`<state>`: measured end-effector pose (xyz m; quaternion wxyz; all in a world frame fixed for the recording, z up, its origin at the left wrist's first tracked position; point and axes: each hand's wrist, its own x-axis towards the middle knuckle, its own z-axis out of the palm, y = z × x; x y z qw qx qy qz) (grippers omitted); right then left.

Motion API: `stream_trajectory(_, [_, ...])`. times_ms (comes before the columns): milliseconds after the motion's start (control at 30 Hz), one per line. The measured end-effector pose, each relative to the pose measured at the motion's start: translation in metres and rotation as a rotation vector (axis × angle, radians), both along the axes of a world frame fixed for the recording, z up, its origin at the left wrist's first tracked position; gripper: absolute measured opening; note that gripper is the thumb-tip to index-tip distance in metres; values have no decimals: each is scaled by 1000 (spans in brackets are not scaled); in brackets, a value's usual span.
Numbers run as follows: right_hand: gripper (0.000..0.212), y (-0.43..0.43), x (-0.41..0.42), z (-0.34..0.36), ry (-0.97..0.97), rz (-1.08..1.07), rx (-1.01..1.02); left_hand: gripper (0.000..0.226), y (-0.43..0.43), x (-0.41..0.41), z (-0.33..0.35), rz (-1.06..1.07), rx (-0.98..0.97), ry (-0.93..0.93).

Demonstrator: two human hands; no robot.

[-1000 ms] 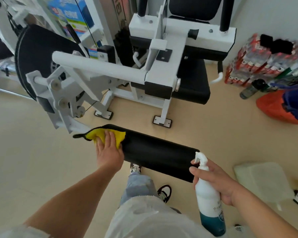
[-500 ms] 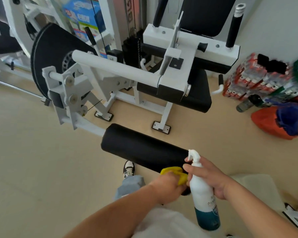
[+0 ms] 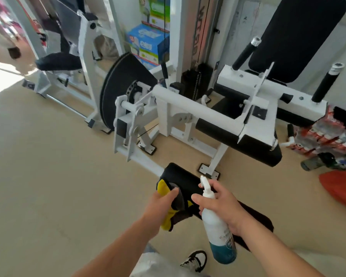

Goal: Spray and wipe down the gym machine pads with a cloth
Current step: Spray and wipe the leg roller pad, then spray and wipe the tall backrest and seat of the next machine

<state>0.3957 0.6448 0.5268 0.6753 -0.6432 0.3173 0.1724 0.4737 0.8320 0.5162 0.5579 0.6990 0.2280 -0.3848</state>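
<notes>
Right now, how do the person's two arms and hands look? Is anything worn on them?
Both forearms are bare all the way to the bottom edge of the picture, with no sleeves showing. The left hand and the right hand wear no gloves. No watch, ring, bracelet or other marking shows on either wrist or on the fingers.

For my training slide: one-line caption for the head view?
Left hand wipes the black roller pad with a yellow cloth; right hand holds a spray bottle.
</notes>
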Motion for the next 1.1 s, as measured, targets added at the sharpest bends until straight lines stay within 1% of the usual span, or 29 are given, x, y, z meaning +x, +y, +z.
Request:
stream_trajectory(100, [47, 46, 45, 6, -29, 47, 18, 16, 48, 26, 13, 51, -1, -18])
stream_trajectory(233, [65, 128, 115, 11, -21, 124, 30, 12, 126, 74, 29, 112, -3, -49])
stream_trajectory(367, [61, 210, 174, 15, -33, 170, 53, 11, 197, 122, 44, 100, -21, -113])
stream_trajectory(500, [64, 258, 212, 19, -37, 145, 32, 15, 236, 161, 52, 45, 17, -142])
stream_trajectory(633, [64, 285, 246, 22, -55, 67, 14, 21, 253, 202, 53, -44, 26, -184])
stream_trajectory(800, [68, 293, 314, 13, -73, 56, -24, 21, 258, 274, 49, -68, 47, -196])
stream_trajectory(900, [68, 300, 370, 11, -99, 89, -16, 20, 266, 320, 53, -16, 51, -195])
stream_trajectory(1000, [67, 314, 430, 17, -104, 148, -14, 25, 276, 370, 62, 110, 80, -161])
stream_trajectory(1100, [55, 331, 491, 31, -130, 186, 5, 28, 288, 423, 72, 222, 139, -180])
